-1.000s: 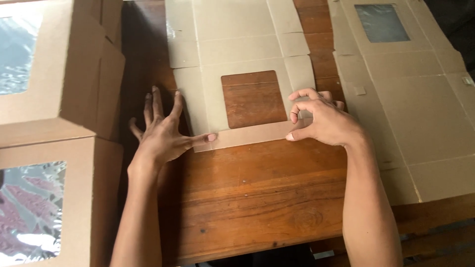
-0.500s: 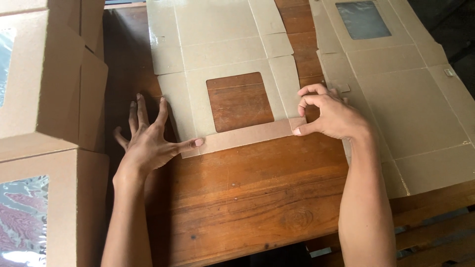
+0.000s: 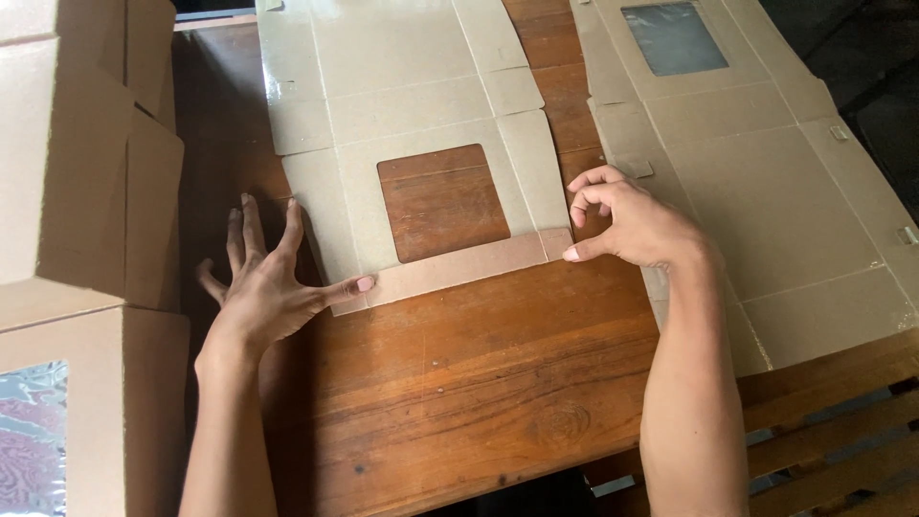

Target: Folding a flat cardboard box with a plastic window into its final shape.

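Wood table (image 3: 479, 383): both hands press flat box blank (image 3: 402, 124)'s folded flap (image 3: 459, 266); left (image 3: 263, 287) splayed, right (image 3: 637, 225) curled.

Left hand (image 3: 260, 287) splayed flat, right hand (image 3: 634, 225) fingers curled, pinching

Cut off by the left edge: the stacked assembled boxes (image 3: 86, 172), and most of the film window (image 3: 29, 431) on the nearest one. Cut off at the far edge: the flat box blank (image 3: 421, 105) and a second blank (image 3: 766, 191) to the right, its near part hidden under the right hand (image 3: 637, 225). Hidden too: the right fingertips, curled under.
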